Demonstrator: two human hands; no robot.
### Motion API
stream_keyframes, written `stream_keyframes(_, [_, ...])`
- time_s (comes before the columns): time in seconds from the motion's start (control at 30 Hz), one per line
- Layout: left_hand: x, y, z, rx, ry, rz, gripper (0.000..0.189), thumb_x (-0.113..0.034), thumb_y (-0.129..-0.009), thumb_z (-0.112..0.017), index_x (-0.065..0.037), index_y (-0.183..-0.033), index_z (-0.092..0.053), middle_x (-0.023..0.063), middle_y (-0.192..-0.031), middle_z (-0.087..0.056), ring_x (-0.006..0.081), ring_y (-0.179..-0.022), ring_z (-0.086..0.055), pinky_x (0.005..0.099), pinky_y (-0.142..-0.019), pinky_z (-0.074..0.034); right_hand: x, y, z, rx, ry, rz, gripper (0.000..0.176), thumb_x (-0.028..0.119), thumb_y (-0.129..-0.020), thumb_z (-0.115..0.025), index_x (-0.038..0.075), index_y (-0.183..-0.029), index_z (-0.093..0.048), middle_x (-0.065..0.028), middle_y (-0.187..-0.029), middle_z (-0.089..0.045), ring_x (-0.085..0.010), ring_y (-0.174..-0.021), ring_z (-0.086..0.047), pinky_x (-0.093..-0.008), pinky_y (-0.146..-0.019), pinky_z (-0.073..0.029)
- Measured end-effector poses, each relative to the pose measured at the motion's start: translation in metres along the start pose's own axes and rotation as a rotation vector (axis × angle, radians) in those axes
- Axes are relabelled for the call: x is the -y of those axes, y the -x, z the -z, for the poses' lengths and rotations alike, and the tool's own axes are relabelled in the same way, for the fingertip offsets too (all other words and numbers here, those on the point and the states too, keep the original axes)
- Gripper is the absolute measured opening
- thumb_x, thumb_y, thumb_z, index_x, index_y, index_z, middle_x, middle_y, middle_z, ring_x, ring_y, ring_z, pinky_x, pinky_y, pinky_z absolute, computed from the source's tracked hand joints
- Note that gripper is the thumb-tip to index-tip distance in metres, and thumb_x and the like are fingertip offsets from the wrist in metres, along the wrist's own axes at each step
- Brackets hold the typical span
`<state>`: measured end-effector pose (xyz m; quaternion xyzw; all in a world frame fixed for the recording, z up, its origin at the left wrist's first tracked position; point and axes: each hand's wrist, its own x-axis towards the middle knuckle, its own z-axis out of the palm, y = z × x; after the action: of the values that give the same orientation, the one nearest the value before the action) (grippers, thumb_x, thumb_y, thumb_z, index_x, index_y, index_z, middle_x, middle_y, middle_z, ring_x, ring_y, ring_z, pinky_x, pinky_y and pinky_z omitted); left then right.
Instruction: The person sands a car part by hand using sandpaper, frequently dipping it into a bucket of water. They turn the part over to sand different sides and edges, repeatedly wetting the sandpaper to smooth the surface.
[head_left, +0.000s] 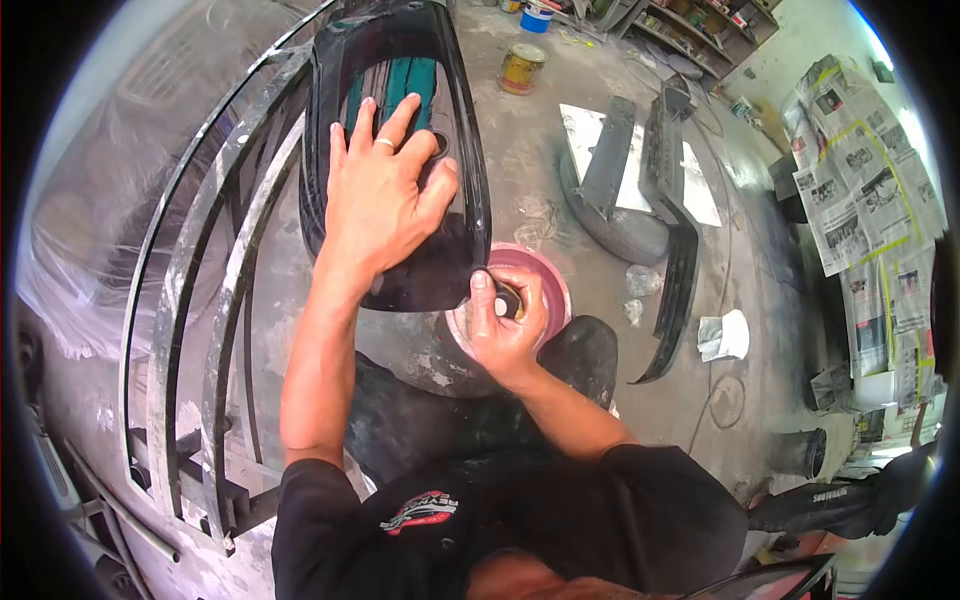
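Observation:
A long glossy black panel (420, 270) with rounded edges slants away from me, its near end above my lap. My left hand (385, 195) lies palm down on its upper face, fingers spread, a ring on one of them. Beside the fingers, a small round hole (440, 145) shows in the panel. At the near right corner, my right hand (510, 335) is closed, with the thumb against the edge and the other fingers curled; its fingertips are partly hidden. Below this corner sits a pink basin (556, 282), partly covered by the right hand.
Curved metal bars (180, 260) stand close on the left, before plastic sheeting (120, 190). To the right, dark bumper parts (665, 160) rest on a tyre (615, 230). A paint can (523, 68) stands ahead, and newspaper-masked panels (870, 190) line the right side.

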<state>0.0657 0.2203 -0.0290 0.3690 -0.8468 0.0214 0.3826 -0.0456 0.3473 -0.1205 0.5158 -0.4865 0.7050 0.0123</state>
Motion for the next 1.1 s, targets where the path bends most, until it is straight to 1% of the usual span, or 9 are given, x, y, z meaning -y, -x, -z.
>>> stream_keyframes(0.1, [0.001,-0.002,0.004,-0.02,0.036,0.015,0.031,-0.035,-0.089,-0.058,-0.007,-0.101,-0.067,0.018,-0.146,-0.05,0.0513,-0.137,-0.038,0.0679,-0.112,-0.025,0.004,-0.027,-0.006,0.023,0.071,0.075,0.015,-0.001,-0.089,-0.07,-0.001,-0.097,-0.057,-0.0082,-0.076,-0.062,-0.0104,-0.065,-0.056,-0.0262,-0.058,-0.046])
stream_keyframes(0.13, [0.001,-0.004,0.008,-0.009,0.058,0.04,0.031,-0.035,-0.089,-0.059,-0.008,-0.101,-0.067,0.0176,-0.147,-0.05,0.0507,-0.138,-0.037,0.0677,-0.112,-0.025,0.006,-0.033,-0.01,0.02,0.049,0.006,0.014,-0.001,-0.09,-0.07,-0.001,-0.097,-0.058,-0.0082,-0.077,-0.061,-0.0105,-0.064,-0.056,-0.0262,-0.058,-0.046])
stream_keyframes(0.3, [0.0,0.0,-0.002,0.01,-0.007,-0.019,0.031,-0.034,-0.09,-0.058,-0.006,-0.1,-0.066,0.0189,-0.147,-0.049,0.0525,-0.137,-0.037,0.0686,-0.111,-0.025,-0.007,0.008,-0.003,-0.048,-0.05,-0.068,0.016,0.001,-0.089,-0.072,0.0,-0.096,-0.058,-0.0076,-0.078,-0.059,-0.0117,-0.062,-0.055,-0.0267,-0.058,-0.045])
stream_keyframes(0.37, [0.0,-0.002,0.003,0.0,0.044,0.017,0.031,-0.035,-0.09,-0.058,-0.006,-0.1,-0.066,0.0195,-0.147,-0.049,0.0529,-0.137,-0.036,0.0691,-0.111,-0.025,0.0,-0.02,-0.008,-0.031,0.019,0.057,0.014,0.002,-0.09,-0.071,0.0,-0.096,-0.058,-0.0065,-0.078,-0.061,-0.0087,-0.065,-0.055,-0.0254,-0.058,-0.045])
stream_keyframes(0.57, [0.001,-0.002,0.002,0.018,0.018,-0.018,0.03,-0.032,-0.091,-0.057,-0.005,-0.101,-0.065,0.0196,-0.147,-0.049,0.0537,-0.137,-0.036,0.0689,-0.111,-0.025,0.003,-0.009,-0.003,-0.04,-0.003,-0.032,0.015,0.002,-0.089,-0.072,0.001,-0.095,-0.058,-0.0078,-0.075,-0.062,-0.0097,-0.064,-0.056,-0.0254,-0.059,-0.046])
stream_keyframes(0.67, [-0.004,0.001,0.002,0.01,0.03,0.026,0.031,-0.034,-0.09,-0.058,-0.006,-0.101,-0.066,0.0196,-0.146,-0.049,0.0536,-0.137,-0.036,0.0687,-0.111,-0.025,0.014,-0.05,-0.01,0.015,-0.053,-0.138,0.012,0.003,-0.091,-0.07,0.001,-0.094,-0.058,-0.0065,-0.074,-0.063,-0.0083,-0.064,-0.057,-0.0241,-0.059,-0.047])
stream_keyframes(0.8, [-0.002,0.0,0.001,0.002,0.012,0.004,0.03,-0.033,-0.09,-0.058,-0.007,-0.101,-0.066,0.019,-0.147,-0.049,0.0522,-0.137,-0.037,0.0689,-0.111,-0.025,0.015,-0.007,-0.002,-0.006,-0.023,-0.088,0.012,0.002,-0.091,-0.07,0.001,-0.094,-0.058,-0.0065,-0.073,-0.062,-0.0068,-0.062,-0.055,-0.0236,-0.056,-0.045])
stream_keyframes(0.9, [-0.004,-0.001,0.004,-0.01,0.031,0.028,0.03,-0.034,-0.09,-0.059,-0.007,-0.1,-0.066,0.0188,-0.147,-0.049,0.0519,-0.137,-0.037,0.0686,-0.111,-0.025,0.009,-0.026,-0.009,-0.036,-0.021,-0.026,0.013,0.001,-0.091,-0.07,0.001,-0.094,-0.058,-0.0056,-0.074,-0.062,-0.0065,-0.064,-0.055,-0.0233,-0.057,-0.045])
stream_keyframes(1.1, [-0.002,0.0,0.0,-0.009,0.01,0.011,0.03,-0.034,-0.09,-0.058,-0.007,-0.1,-0.066,0.0189,-0.146,-0.049,0.0521,-0.137,-0.037,0.0688,-0.111,-0.024,0.013,-0.023,-0.004,0.008,0.0,-0.104,0.013,0.005,-0.092,-0.07,0.001,-0.093,-0.057,-0.006,-0.073,-0.061,-0.0088,-0.064,-0.055,-0.026,-0.059,-0.046])
